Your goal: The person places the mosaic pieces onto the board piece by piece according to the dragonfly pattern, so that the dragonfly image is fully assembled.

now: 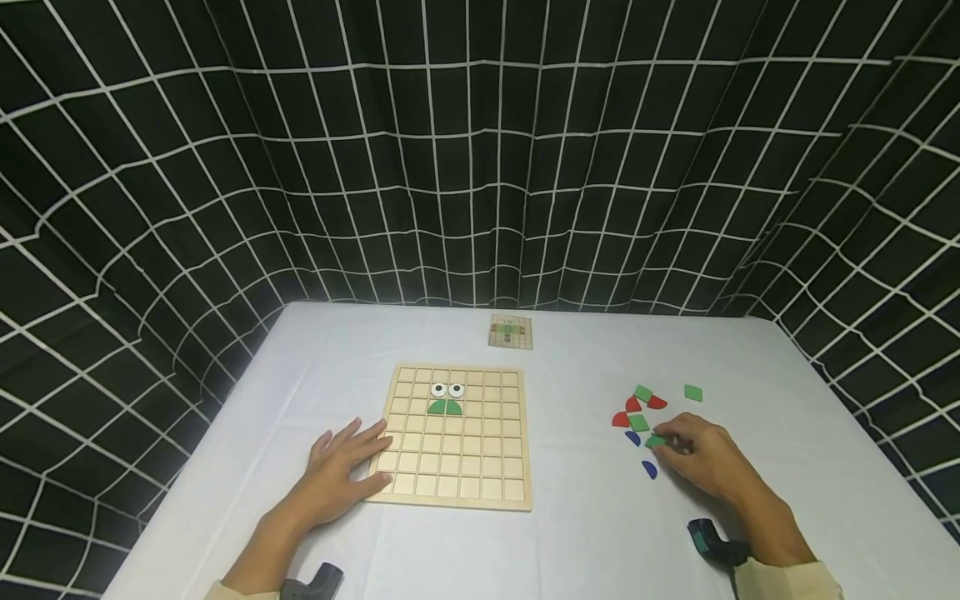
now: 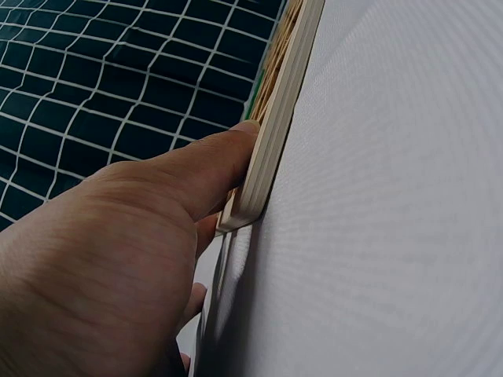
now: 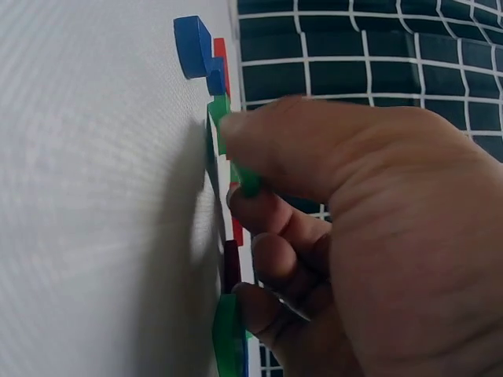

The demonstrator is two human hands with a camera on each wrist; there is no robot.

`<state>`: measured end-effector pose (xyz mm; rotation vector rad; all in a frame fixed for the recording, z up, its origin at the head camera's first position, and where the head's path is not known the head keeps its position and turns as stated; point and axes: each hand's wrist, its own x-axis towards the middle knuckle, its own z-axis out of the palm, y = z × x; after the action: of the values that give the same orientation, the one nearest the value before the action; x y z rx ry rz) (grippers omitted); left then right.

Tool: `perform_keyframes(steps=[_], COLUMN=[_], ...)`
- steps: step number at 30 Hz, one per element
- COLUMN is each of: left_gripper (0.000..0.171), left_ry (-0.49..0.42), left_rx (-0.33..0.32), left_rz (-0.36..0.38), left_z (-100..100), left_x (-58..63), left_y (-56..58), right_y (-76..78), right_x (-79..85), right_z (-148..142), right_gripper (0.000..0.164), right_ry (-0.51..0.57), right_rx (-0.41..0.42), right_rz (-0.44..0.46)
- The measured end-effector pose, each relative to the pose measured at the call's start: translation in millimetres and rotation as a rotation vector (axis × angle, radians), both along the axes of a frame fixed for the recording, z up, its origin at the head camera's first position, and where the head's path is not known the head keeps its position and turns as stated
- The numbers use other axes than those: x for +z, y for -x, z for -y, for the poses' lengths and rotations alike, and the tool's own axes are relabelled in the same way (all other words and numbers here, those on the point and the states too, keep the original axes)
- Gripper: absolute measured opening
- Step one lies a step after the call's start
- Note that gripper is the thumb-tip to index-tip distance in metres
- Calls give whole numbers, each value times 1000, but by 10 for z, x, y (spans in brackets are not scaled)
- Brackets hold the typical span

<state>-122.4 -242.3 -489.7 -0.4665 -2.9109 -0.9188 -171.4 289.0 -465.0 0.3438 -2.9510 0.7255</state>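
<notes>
A wooden grid board (image 1: 472, 497) lies on the table with two round eye pieces (image 1: 447, 390) in neighbouring cells near its top. Two green quarter-round pieces (image 1: 445, 407) sit just below the eyes. My left hand (image 1: 337, 475) rests on the board's left edge, fingers spread and straight, thumb near the lower corner. Away to the right, my right hand (image 1: 701, 454) pinches a green tile (image 3: 248, 181) between thumb and index finger, close over the table; the fingers partly hide the tile's shape. Around it lie red quarter-round pieces (image 1: 621, 419), blue half-round pieces (image 1: 649, 470) and green square tiles (image 1: 638, 422).
Behind the board lies a small picture card (image 1: 511, 332) showing a figure on a grid. One green square (image 1: 693, 392) lies apart at the far right of the loose pieces. A black curtain (image 1: 480, 167) with white grid lines hangs round the white-covered table (image 1: 585, 533).
</notes>
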Motion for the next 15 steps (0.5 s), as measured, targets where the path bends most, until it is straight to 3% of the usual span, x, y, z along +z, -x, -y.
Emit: perform_keyframes(steps=[8,15], left_gripper=[58,57], left_ry=[2,7], left_rx=[12,12], left_rz=[6,0], left_z=[-3,-7], left_x=[-5,-2], left_y=[-2,2], right_y=[17,19], right_x=[-36,21], right_z=[-5,8], right_gripper=[24,35], right_ry=[-7,-89], right_rx=[23,-95], right_rz=[-41,13])
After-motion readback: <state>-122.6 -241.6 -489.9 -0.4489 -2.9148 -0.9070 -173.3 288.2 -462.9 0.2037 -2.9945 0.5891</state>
